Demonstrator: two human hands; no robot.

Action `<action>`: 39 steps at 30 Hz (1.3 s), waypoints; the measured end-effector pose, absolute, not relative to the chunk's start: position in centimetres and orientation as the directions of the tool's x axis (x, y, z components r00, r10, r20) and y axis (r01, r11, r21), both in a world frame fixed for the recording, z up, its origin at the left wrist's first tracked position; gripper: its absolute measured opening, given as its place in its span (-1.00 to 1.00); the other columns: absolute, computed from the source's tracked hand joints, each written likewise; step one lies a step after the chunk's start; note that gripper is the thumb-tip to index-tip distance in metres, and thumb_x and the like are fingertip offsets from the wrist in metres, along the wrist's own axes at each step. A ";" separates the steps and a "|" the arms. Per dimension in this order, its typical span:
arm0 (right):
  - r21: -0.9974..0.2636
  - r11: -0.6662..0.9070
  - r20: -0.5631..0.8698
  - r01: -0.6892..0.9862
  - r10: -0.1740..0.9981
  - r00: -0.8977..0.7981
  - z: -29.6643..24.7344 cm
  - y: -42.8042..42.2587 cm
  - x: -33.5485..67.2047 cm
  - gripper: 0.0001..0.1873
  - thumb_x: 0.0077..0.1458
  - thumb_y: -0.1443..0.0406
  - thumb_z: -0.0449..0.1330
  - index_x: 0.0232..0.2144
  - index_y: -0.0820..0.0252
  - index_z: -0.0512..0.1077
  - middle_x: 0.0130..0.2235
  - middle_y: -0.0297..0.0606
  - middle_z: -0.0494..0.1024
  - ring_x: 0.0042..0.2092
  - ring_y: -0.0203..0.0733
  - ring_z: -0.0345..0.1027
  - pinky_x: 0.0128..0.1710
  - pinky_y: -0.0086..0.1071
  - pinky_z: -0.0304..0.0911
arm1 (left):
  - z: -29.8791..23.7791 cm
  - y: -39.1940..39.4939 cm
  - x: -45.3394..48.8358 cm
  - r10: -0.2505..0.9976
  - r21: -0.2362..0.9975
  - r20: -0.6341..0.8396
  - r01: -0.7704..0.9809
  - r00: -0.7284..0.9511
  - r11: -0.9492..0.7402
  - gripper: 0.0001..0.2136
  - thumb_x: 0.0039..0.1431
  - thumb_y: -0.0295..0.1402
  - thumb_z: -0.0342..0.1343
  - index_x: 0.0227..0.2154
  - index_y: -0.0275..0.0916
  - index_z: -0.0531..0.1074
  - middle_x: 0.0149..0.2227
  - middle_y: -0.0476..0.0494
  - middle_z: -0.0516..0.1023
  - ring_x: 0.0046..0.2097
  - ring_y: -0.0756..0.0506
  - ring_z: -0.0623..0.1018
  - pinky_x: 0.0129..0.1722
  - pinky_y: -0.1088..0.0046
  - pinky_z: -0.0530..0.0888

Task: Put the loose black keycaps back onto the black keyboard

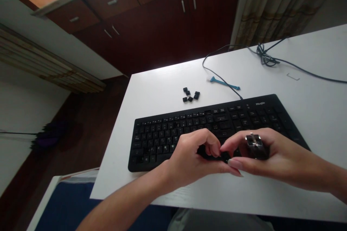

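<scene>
**Desk:** What's closest to you?

**Me:** Both hands, meeting over the front rows of the keyboard. My left hand is curled tight, thumb and forefinger pinched down at a key. My right hand pinches toward the same spot from the other side. Whatever sits between the fingertips is hidden from me. A dark piece with a glinting metal part lies against the right fingers. I can't tell whether it's a ring or a part.

**Desk:** How would you handle that key well?

**Me:** My judgement is to grip it squarely from two opposite edges and pull straight up. Twisting looks risky on thin moulded plastic, and I'd avoid leaning on the neighbouring keys.

**Desk:** And the surfaces?

**Me:** The keyboard is a matt black, low, rectangular slab on a smooth white table. Just beyond it lie loose keycaps, which are small black squares. A slim blue tool lies past those, beside the thin black cable that ends in a tangle. Farthest off are glossy red-brown cabinets with metal handles and a pleated curtain.
</scene>
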State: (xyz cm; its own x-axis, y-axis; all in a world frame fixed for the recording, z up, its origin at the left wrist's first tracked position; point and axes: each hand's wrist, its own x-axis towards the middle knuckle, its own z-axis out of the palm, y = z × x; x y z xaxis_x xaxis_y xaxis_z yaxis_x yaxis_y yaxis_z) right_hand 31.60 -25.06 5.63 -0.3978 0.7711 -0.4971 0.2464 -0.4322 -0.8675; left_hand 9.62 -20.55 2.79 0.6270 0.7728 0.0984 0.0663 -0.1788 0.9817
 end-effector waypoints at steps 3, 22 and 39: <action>-0.878 -0.420 -0.477 0.230 0.808 -0.345 6.1 -25.1 31.3 -0.65 0.06 0.04 0.37 -0.14 0.05 0.62 -0.35 -0.35 0.59 -0.32 -0.27 0.39 -0.33 -0.43 0.27 | 2.9 -20.7 9.7 0.781 0.995 0.059 0.028 0.622 -0.097 -0.56 -0.27 -0.40 0.56 -0.48 -0.30 0.33 -0.48 0.00 0.47 -0.47 0.09 0.39 -0.49 0.58 0.32; -0.931 -0.366 -0.350 -0.014 0.899 -0.262 6.4 -25.1 30.8 -0.62 0.16 0.08 0.31 -0.06 0.16 0.55 -0.28 -0.26 0.58 -0.38 -0.34 0.35 -0.38 -0.45 0.28 | 4.1 -21.1 10.3 0.506 0.499 -0.467 -0.256 0.725 0.828 -0.82 0.22 -0.33 0.31 -0.34 -0.38 0.53 -0.35 -0.16 0.60 -0.35 0.10 0.59 -0.29 0.66 0.49; -0.978 -0.153 -0.179 0.141 0.964 -0.195 5.7 -25.4 30.4 -0.75 0.13 0.13 0.33 -0.21 0.14 0.50 -0.40 -0.34 0.52 -0.41 -0.34 0.36 -0.42 -0.50 0.31 | 4.2 -21.4 10.3 0.559 0.491 -0.499 -0.315 0.662 0.812 -0.85 0.17 -0.39 0.35 -0.35 -0.38 0.53 -0.34 -0.15 0.59 -0.34 0.09 0.58 -0.31 0.66 0.50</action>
